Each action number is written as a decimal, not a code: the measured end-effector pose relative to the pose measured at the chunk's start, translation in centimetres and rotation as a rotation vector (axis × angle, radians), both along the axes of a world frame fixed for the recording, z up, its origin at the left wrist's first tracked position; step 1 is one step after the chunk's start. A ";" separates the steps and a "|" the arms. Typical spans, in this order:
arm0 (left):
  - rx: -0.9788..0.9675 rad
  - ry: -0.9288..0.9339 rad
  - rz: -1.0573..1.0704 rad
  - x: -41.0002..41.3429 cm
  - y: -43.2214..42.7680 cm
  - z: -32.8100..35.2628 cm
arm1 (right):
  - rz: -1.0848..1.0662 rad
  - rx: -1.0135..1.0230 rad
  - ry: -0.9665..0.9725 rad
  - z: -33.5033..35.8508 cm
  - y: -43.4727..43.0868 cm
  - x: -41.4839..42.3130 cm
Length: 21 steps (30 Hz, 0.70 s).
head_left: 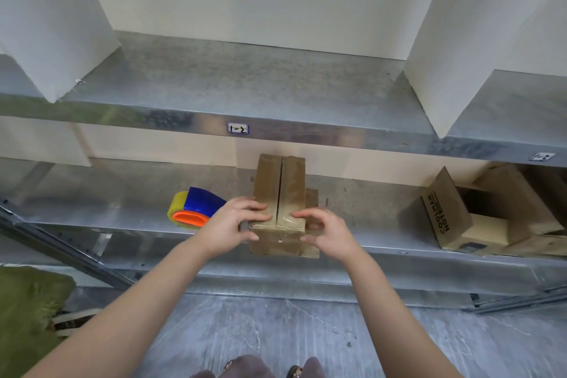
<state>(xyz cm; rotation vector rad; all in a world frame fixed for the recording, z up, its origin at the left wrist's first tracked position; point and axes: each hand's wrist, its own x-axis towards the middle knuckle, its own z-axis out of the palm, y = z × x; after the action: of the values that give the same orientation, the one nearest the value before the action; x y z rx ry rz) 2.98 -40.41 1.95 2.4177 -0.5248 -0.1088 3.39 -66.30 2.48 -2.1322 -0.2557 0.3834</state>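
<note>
Head view cuts plenty off: both forearms leave the bottom edge, and the feet (260, 370) show only as toes & blurred fabric. A green fuzzy thing (27, 316) at far left is too partial to name. The upper shelf (245, 83) hides the back of the lower shelf (92, 202), incl. the far end of the cardboard box (280, 190). The tape dispenser (196, 204) is partly behind the left hand (236, 219). The label (237, 128) on the upper shelf's lip reads approx. "1-2".

The box sits at the lower shelf's front edge, centre frame. It's long, narrow & brown. Its top flaps meet in a dark centre seam, w/ glossy clear tape wrinkled over the near end.

The left hand grips the near left corner, fingers on top, thumb on the front face. The right hand (325, 230) has curled fingers, tips on top just right of the seam, thumb at the right front corner.

Both shelves are mottled galvanised sheet metal, w/ white boards (52, 24) standing as dividers. The dispenser is shiny plastic: blue, yellow, orange. An open carton (451, 215) at right is printed "COOLMAN". The floor (276, 331) is grey & marbled.
</note>
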 end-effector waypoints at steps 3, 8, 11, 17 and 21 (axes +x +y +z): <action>-0.056 -0.072 0.040 -0.6 -0.3 -1.2 | -0.046 0.087 0.014 -0.8 0.3 -0.5; -0.122 -0.188 0.172 -1.8 -2.2 -2.3 | -0.185 0.093 -0.073 -1.8 1.3 -1.3; -0.208 -0.006 0.228 -1.8 -2.1 -2.0 | -0.154 0.103 -0.094 -1.5 0.7 -2.0; -0.394 0.225 0.185 -4.3 -6.8 -1.6 | -0.253 -0.133 -0.020 -0.8 -0.2 -3.7; -0.220 0.139 0.087 -2.3 -6.2 -0.5 | -0.288 -0.270 -0.101 -0.4 -1.8 -3.9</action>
<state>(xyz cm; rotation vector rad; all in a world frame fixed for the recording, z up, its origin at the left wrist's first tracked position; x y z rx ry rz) 0.65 -46.62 1.42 2.1960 -0.3481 -0.1716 -0.53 -68.09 2.06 -2.4146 0.0513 0.1480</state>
